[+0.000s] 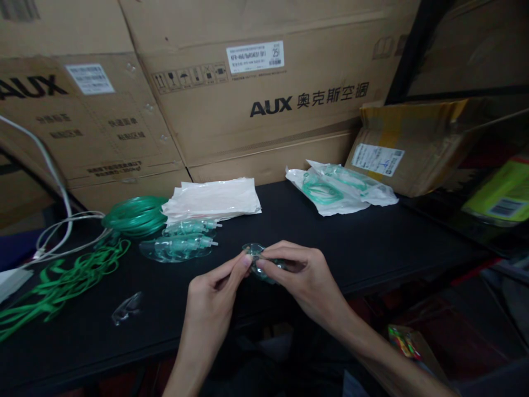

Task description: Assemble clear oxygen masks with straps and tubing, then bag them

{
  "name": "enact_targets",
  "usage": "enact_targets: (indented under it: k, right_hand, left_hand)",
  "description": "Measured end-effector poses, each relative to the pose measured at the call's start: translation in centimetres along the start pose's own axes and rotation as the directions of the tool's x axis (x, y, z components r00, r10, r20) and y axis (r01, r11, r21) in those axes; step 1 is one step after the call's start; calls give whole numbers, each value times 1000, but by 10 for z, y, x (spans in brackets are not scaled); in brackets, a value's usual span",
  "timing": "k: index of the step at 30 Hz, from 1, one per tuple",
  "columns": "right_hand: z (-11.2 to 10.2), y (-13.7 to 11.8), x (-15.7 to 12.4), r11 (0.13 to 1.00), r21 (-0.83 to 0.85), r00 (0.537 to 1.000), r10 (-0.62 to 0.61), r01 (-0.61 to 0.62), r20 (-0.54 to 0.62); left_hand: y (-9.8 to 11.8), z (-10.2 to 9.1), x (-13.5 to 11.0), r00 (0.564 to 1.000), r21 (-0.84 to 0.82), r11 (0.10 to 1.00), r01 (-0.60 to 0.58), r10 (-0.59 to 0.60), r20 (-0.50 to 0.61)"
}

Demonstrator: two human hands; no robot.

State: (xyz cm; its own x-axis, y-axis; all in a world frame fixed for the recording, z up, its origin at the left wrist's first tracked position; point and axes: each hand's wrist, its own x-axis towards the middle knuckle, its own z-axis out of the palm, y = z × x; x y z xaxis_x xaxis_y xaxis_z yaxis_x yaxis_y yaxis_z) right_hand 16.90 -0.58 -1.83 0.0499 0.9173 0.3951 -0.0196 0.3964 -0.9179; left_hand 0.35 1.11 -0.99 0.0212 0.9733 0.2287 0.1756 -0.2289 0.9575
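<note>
Above the front edge of the black table, my left hand [219, 298] and my right hand [308, 275] hold a clear, green-tinted plastic face mask [253, 248] between them. Each hand is closed in a pinch, thumb against fingers, and the fingertips nearly meet on the mask. Much of it is hidden behind my fingers, so any small part being pinched cannot be made out. Left of my hands lie similar green masks [177, 246] with pale connectors, stacked together. A small clear plastic piece [127, 309] rests nearer the front left.
Coiled green tubing [134, 216], green elastic straps [61, 286] and a white cable [61, 193] occupy the left. Behind are white packets [212, 198], bagged green tubing [336, 187] and a taped carton [409, 143]. Large cardboard boxes [264, 127] wall off the back.
</note>
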Motion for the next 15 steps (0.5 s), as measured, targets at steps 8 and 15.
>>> enact_targets:
  k: [8,15]
  right_hand:
    - [2,0,-1,999,34,1000,21,-21,-8]
    - [-2,3,1,997,71,998,20,-24,62]
  left_hand:
    - [0,-2,0,1000,27,1000,-11,11,5]
    - [1,-3,0,1000,49,999,-11,11,2]
